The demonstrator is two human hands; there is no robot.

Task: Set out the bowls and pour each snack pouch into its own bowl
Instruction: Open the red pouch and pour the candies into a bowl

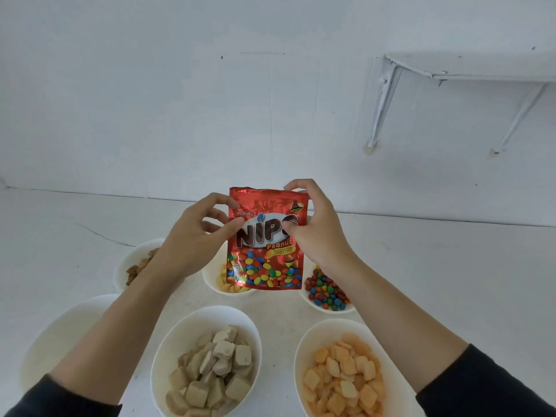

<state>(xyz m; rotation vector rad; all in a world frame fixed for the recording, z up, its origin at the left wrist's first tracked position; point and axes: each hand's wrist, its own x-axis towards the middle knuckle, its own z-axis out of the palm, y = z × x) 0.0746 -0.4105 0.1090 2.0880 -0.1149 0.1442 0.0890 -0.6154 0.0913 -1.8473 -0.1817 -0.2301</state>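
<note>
Head view.

- A red foil snack pouch [267, 239] is hanging upright in the air between both hands, printed front facing the camera. It is above the back row of bowls and is hiding part of the middle one. Cannot tell whether its top edge is torn open.
- The left hand [195, 236] is pinching the pouch's left edge, thumb and forefinger closing on the foil. The other fingers are curling loosely behind.
- The right hand [316, 227] is gripping the upper right corner, thumb pressing on the front and fingers hooking over the top edge.
- Dark sleeves are covering both forearms at the bottom corners of the frame.
- Six white bowls are sitting in two rows on a white table [451, 266].
- Back row:
  - The back left bowl [120, 272] is holding brown pieces and is partly hidden by the left wrist.
  - The back middle bowl [207, 279] is holding pale yellow pieces.
  - The back right bowl [323, 311] is holding coloured coated candies [326, 291].
- Front row:
  - The front left bowl [66, 335] is showing nothing inside where the left forearm is not crossing it.
  - The front middle bowl [186, 332] is holding beige cubes [216, 368].
  - The front right bowl [316, 335] is holding orange square crackers [343, 377].
- A white bracket shelf [466, 66] is hanging on the wall at upper right.
</note>
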